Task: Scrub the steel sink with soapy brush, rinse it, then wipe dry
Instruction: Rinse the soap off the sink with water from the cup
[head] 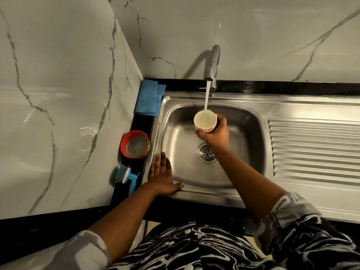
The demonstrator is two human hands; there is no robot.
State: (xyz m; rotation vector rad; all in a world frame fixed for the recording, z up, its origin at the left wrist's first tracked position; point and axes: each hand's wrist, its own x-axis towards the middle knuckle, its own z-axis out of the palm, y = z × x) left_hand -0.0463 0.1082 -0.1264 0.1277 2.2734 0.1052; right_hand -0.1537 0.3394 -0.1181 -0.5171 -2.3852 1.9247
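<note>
One round floral-print cup (205,121) is gripped by the right hand (215,133) under the stream (206,96) from the chrome tap (213,63), over the brushed-steel sink (243,152). The left hand (161,175) is laid flat, fingers straight, on the sink's front-left rim. Bristly blue brush (124,175), round red bowl (135,144) and folded blue cloth (149,99) are set on the black counter (141,123) at the left.

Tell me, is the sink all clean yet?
Not yet. Scrubbing looks finished: the brush lies beside the sink. Rinsing is happening: the right hand fills a cup under the running tap. Wiping is left: the blue cloth sits folded in the corner.
</note>
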